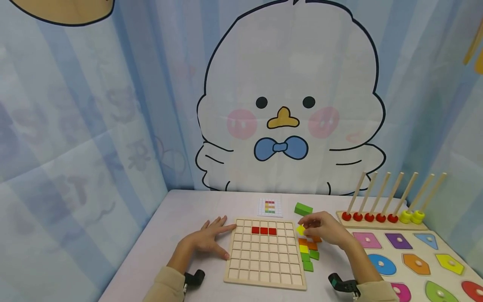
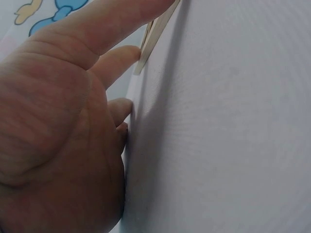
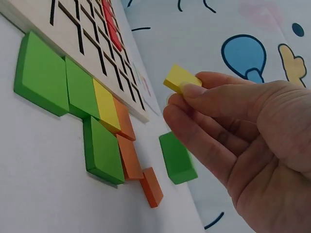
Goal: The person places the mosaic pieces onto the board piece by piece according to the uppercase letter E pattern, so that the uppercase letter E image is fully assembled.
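One yellow square tile (image 3: pixel 181 77) is pinched by the right hand (image 1: pixel 321 227), held up just beside the wooden grid board (image 1: pixel 264 284). Three red tiles (image 1: pixel 264 230) sit in the board's second row from the far edge. The left hand (image 1: pixel 207 235), fingers spread, touches its left edge. Green tiles (image 3: pixel 41 73), orange tiles (image 3: pixel 129 158) and another yellow tile (image 3: pixel 106 104) lie along the right edge. Beyond are a pattern card (image 1: pixel 270 207) and a green block (image 1: pixel 303 209); farther right, a bead stand (image 1: pixel 364 225).

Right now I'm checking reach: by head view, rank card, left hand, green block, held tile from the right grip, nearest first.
1. Held tile, in right grip
2. Green block, just beyond
3. Card, past the board
4. Left hand, at board's left edge
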A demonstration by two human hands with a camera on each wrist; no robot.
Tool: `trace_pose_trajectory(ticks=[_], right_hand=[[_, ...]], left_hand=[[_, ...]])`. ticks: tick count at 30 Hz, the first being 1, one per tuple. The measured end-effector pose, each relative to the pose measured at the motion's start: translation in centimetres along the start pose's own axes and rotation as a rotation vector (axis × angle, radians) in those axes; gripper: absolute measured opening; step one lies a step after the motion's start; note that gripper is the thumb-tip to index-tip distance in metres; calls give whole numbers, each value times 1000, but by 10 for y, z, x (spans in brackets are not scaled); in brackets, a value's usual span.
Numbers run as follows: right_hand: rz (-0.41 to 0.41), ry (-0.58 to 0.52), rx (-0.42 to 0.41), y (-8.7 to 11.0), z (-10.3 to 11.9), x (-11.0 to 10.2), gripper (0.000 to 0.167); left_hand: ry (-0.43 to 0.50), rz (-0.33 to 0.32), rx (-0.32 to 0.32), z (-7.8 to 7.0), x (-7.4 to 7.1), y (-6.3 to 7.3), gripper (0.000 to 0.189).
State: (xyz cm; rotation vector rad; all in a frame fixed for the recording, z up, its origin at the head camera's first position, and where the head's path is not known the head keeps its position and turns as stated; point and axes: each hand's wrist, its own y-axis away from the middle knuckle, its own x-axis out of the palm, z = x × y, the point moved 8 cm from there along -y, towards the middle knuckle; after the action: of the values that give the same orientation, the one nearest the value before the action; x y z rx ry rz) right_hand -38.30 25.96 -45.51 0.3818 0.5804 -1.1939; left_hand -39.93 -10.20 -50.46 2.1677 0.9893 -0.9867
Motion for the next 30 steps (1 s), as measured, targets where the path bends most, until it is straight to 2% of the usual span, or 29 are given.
trace_pose_trajectory(ticks=[12,18,22,30], right_hand=[[-121,21,-14,-11,6,11,27],[-170,28,-79,-15,16,17,23],[-178,20,-112,-20,23,26,21],[-123,22,-146,-29,37,52,22]], left_hand=[[8,-3,5,-1,0,1,101],[7,0,4,0,0,0,102],[3,0,11,0,0,1,101],[2,0,6,-1,-1,1,101]])
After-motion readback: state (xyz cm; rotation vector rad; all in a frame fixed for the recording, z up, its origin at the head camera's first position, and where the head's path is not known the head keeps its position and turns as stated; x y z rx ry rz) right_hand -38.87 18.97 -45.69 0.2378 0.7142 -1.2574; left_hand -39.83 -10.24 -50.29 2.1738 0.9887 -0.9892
